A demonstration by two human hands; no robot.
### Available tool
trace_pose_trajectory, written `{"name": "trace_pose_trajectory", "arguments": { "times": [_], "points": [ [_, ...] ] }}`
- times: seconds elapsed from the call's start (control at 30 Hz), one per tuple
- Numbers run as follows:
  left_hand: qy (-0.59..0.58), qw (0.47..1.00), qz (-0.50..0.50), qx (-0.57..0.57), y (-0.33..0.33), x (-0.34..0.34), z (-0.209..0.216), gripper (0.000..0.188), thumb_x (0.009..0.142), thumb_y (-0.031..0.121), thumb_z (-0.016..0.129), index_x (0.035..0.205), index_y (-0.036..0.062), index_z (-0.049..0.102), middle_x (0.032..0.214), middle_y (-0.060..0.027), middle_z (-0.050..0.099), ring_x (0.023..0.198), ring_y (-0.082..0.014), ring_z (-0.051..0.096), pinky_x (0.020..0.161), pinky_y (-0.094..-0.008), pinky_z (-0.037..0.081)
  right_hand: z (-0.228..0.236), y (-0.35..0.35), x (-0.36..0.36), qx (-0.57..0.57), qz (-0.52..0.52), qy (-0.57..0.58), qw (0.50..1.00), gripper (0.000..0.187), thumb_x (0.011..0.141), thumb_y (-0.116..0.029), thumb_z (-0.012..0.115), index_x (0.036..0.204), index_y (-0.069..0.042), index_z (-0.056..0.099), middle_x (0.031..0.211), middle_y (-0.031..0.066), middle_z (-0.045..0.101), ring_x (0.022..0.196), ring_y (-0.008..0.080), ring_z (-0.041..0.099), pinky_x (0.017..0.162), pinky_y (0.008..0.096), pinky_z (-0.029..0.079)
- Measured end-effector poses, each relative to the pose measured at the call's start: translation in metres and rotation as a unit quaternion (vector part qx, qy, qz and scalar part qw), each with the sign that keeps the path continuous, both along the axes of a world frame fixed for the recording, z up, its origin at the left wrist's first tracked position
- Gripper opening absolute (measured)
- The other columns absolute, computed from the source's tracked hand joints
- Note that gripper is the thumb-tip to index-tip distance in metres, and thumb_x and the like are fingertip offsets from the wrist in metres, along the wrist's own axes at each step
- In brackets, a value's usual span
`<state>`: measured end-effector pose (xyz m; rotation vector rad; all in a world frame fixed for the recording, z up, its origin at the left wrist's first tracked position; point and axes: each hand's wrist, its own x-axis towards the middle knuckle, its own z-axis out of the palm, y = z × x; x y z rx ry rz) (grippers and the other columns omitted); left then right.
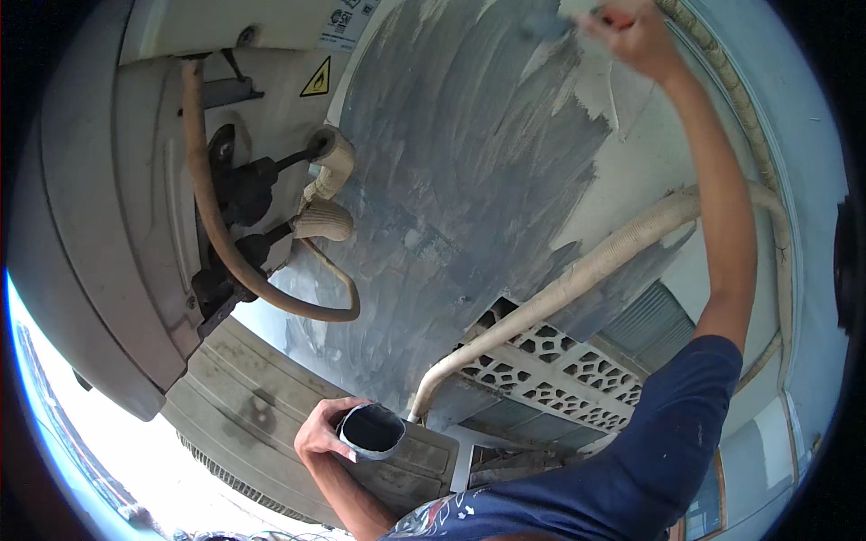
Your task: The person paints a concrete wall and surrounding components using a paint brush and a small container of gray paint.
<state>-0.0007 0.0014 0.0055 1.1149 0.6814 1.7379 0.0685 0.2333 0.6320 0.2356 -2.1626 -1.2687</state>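
Observation:
My left hand (327, 431) is wrapped round the side of a small open container (372, 431), whose inside is coated with dark grey paint. My right arm reaches up to the wall's upper right, and there my right hand (639, 43) grips a paintbrush by its red handle (615, 16). Motion smears the brush's greyish head (545, 27), so whether it touches the wall cannot be made out. Streaky dark grey paint (469, 171) covers much of the wall before me. Pale wall (622, 185) shows beyond its ragged right edge.
An outdoor air-conditioner unit (149, 198) with a bent hose (216, 239) and wrapped pipes (325, 221) juts out at left. Below it lies another beige casing (271, 392). A thick wrapped pipe (559, 288) slants across the wall, over a patterned vent block (550, 370).

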Motion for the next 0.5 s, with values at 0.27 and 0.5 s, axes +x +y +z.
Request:
{"name": "trace_pose_trajectory", "arguments": {
  "times": [0.27, 0.5],
  "points": [
    [-0.018, 1.000, 0.003, -0.001, -0.001, 0.001, -0.002, 0.105, 0.037, 0.033, 0.099, 0.123, -0.0093, 0.056, 0.115, -0.0145, 0.065, 0.109, -0.0216, 0.060, 0.101, -0.0337, 0.042, -0.063, -0.017, -0.004, 0.115, 0.052, -0.076, 0.989, 0.027, 0.089, -0.021, 0.065, 0.068, -0.004, 0.059, 0.056, 0.0103, 0.054, 0.053, 0.0235, 0.056, 0.049, 0.0356, 0.044],
    [-0.007, 1.000, 0.002, -0.004, 0.000, -0.001, -0.004, 0.104, 0.036, 0.033, 0.099, 0.122, -0.0087, 0.057, 0.114, -0.0139, 0.065, 0.108, -0.0213, 0.060, 0.100, -0.0338, 0.043, -0.071, -0.030, 0.014, -0.144, -0.088, -0.152, 0.974, 0.030, 0.084, -0.028, 0.068, 0.066, -0.005, 0.060, 0.063, 0.0109, 0.061, 0.053, 0.0225, 0.057, 0.051, 0.0376, 0.045]
  ]
}}
